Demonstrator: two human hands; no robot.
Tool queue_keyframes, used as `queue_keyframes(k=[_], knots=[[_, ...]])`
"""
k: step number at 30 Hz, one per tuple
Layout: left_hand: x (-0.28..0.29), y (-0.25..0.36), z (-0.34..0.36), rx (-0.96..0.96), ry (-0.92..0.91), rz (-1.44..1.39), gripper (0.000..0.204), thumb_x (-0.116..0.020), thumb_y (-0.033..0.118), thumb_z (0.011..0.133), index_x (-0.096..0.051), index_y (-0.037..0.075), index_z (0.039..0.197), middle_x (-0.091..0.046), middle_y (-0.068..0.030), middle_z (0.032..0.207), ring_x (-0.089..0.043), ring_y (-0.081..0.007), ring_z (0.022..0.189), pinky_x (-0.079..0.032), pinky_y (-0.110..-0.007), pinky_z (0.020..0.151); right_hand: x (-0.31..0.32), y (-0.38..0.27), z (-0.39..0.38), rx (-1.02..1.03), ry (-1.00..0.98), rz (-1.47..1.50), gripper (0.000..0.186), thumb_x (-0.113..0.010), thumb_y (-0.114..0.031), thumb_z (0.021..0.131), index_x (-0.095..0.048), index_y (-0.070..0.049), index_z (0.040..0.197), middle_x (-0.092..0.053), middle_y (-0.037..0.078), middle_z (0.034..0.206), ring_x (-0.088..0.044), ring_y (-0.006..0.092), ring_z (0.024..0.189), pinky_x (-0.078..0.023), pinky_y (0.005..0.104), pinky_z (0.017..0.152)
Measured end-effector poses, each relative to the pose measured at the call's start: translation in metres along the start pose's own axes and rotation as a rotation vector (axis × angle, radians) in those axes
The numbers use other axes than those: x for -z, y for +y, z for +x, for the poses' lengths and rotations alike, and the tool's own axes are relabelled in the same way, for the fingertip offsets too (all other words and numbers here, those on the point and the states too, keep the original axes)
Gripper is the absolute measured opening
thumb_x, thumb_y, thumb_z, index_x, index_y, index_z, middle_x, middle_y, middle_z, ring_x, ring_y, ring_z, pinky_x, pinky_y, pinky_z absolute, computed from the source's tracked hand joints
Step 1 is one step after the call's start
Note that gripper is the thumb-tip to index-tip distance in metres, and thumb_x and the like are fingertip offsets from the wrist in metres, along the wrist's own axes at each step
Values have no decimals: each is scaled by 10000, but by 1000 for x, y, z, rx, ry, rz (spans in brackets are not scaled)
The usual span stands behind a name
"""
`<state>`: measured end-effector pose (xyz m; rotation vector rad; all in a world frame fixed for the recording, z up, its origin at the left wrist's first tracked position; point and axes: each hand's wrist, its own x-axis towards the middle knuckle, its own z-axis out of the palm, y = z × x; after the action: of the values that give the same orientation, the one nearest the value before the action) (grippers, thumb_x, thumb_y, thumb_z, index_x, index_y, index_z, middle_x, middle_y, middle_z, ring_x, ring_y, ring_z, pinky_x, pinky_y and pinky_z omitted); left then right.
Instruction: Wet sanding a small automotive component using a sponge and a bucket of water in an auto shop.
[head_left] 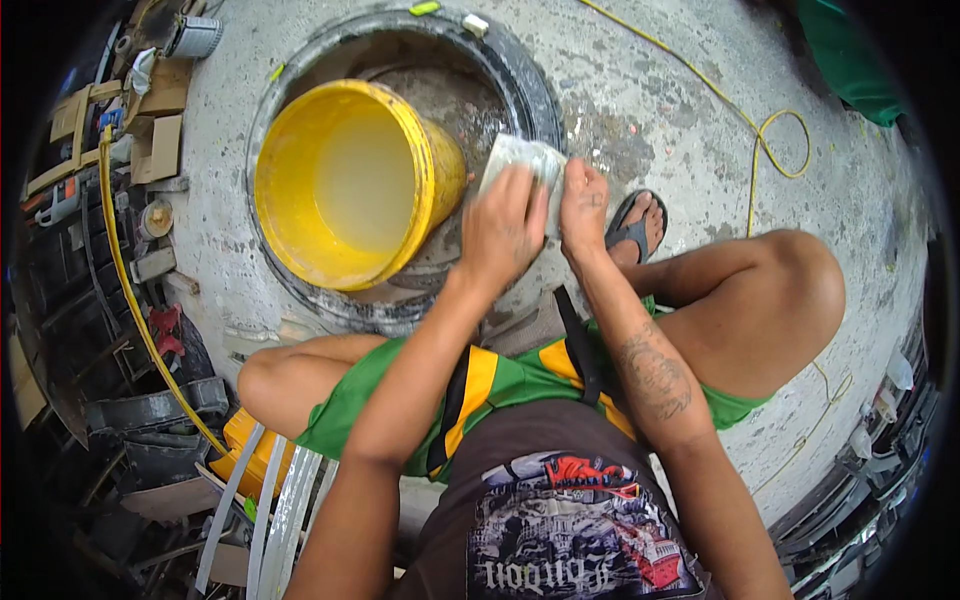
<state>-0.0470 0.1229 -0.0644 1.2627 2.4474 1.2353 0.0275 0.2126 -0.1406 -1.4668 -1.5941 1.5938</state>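
A pale grey, flat piece, possibly a sheet or pad, is held between my hands over the right rim of a large black, tyre-like tub. My left hand has slightly blurred fingers pressed together on its face. My right hand grips the piece along its right edge, fingers curled. Left of them, inside the tub, stands a yellow bucket holding cloudy, pale liquid. Small green and white bits sit on the tub's far rim.
Dark parts, cardboard and long strips crowd the left. A yellow cord loops across the concrete floor; green fabric is at top right. My sandalled foot is beside my right hand; more dark parts line the right edge.
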Motion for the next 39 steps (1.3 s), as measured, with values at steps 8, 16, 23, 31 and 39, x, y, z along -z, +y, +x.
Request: queue_keyframes(k=[8,16,23,31,39], knots=[[-7,-1,4,48,-35,-7,171,-674,111,957,-540,14,915,-604,-230,861,-617,-469,784,-474,-504,641,-1,10,15,10,-21,-22,516,-554,-352,995,-699,142,1039,-720,330,963,-708,407,930,-517,456,872],[-4,-1,-1,39,-27,-8,147,-669,94,957,-551,11,924,-599,-228,848,-605,-470,778,-463,-506,645,-1,0,2,6,-6,-37,508,-558,-355,983,-702,129,1039,-714,340,960,-711,428,945,-518,474,878],[-7,3,3,26,8,-62,162,-661,57,945,-518,-4,897,-583,-232,840,-576,-487,780,-448,-511,641,-3,7,11,11,-5,-9,509,-556,-352,983,-707,131,1041,-717,341,957,-714,438,950,-523,467,890],[-5,3,-9,22,6,3,160,-634,140,978,-536,21,936,-626,-221,907,-633,-469,826,-492,-544,663,-5,9,7,5,-4,-41,530,-547,-361,980,-707,140,1038,-706,367,967,-702,477,952,-520,485,888],[-7,1,0,18,25,39,168,-636,139,971,-527,25,914,-616,-231,887,-624,-482,807,-481,-550,649,-5,2,2,22,5,-112,538,-535,-363,985,-700,149,1021,-692,380,944,-692,506,921,-519,500,862]])
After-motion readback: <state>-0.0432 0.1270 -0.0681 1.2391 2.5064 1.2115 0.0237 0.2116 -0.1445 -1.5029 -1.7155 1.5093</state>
